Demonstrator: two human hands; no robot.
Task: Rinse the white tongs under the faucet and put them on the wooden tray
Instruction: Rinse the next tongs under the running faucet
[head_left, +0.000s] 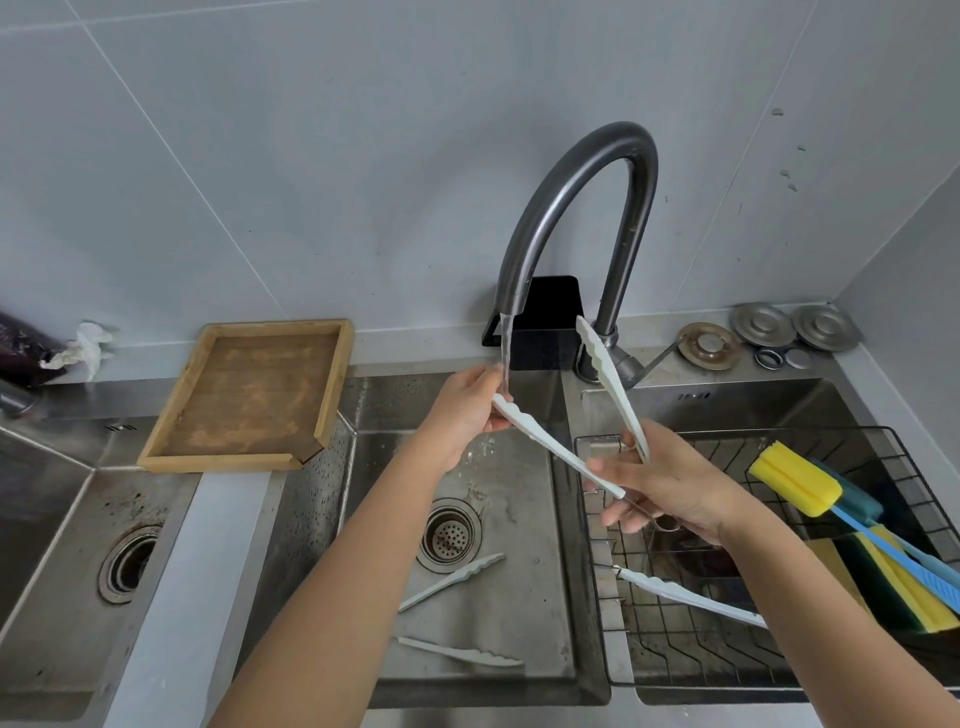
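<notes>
While faucet runs, both hands grip white tongs, L hand at wet tip, R hand at hinge

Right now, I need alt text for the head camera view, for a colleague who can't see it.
Two bare hands hold open white tongs over a steel sink: the left hand holds one tip in the stream from the faucet, the right hand grips the hinge end. A wooden tray sits empty to the left; another pair of tongs lies in the basin.
</notes>
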